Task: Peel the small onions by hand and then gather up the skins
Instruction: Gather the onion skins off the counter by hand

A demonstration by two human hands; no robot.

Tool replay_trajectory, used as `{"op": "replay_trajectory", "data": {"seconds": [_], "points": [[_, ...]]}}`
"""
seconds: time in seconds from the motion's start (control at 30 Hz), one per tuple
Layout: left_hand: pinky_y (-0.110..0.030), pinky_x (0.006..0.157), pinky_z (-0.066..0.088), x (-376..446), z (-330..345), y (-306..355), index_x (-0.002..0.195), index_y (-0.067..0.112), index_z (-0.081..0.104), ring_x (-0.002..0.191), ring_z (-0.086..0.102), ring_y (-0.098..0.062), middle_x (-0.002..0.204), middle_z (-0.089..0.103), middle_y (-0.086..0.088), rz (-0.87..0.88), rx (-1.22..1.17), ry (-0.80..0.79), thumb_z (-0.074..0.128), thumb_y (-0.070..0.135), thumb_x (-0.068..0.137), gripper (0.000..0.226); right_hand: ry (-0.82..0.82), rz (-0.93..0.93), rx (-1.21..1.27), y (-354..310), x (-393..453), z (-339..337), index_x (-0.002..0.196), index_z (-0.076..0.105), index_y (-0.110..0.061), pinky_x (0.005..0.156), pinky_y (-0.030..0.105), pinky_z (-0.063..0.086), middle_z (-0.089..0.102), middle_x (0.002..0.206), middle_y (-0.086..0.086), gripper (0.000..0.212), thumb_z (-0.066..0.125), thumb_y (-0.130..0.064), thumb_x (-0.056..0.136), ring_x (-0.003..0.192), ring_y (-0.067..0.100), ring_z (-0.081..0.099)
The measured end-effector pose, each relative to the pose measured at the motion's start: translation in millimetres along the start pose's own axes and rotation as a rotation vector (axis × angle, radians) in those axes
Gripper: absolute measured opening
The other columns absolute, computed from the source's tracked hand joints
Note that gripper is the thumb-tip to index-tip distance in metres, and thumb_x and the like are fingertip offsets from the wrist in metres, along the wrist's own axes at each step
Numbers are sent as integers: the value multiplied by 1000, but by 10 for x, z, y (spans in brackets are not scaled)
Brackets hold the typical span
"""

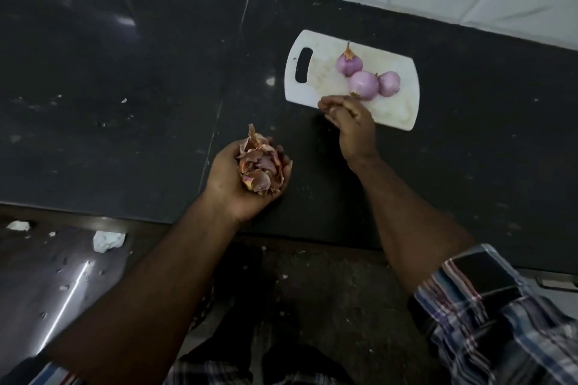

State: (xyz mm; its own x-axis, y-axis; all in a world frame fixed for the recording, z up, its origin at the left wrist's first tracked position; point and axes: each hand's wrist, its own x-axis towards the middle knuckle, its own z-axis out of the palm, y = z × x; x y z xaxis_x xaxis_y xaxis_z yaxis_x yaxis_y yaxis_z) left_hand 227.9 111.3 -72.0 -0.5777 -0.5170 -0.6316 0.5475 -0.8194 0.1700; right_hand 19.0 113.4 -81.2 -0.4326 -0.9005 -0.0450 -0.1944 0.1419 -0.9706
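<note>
Here, the left hand lies palm up on a dark counter, fingers cupped round a heap of onion skins. Right of it, the right hand pinches a small scrap at a white cutting board's near edge. Three peeled onions sit just beyond those fingertips.

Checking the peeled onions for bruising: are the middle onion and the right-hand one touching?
Touching. The head view shows the middle onion and the right-hand onion pressed side by side on the cutting board, no board visible between.
</note>
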Motion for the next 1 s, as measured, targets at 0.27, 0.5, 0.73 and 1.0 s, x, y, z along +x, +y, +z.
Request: {"op": "replay_trajectory", "data": {"seconds": [0.27,0.5,0.73,1.0], "points": [[-30,72,57,-442,-207,-615,86,17,66,82,64,-19,87,68,-3,5,14,-26,52,28,86,19,-303,18,208,116,-500,317,101,70,-6,94,34,54,72,104,12,29,46,-4,87,104,22,68],[-29,63,55,-778,-725,-1068,81,16,69,75,65,-18,84,68,-2,-104,27,33,53,34,89,25,-234,27,199,27,-371,331,94,70,-10,93,33,56,71,103,15,27,47,-17,82,105,26,68],[-34,63,61,-452,-949,-1165,78,18,63,80,61,-21,84,64,-3,-197,79,166,53,26,81,13,-405,36,201,94,-826,424,94,71,-11,91,39,57,72,100,13,29,43,-13,85,101,27,69],[-36,62,61,-155,-1070,-1075,86,12,64,80,62,-23,79,69,-7,-248,61,142,47,29,88,24,-208,65,310,-62,-872,305,90,69,-6,90,41,58,71,93,17,29,43,-15,82,96,31,69]]}}
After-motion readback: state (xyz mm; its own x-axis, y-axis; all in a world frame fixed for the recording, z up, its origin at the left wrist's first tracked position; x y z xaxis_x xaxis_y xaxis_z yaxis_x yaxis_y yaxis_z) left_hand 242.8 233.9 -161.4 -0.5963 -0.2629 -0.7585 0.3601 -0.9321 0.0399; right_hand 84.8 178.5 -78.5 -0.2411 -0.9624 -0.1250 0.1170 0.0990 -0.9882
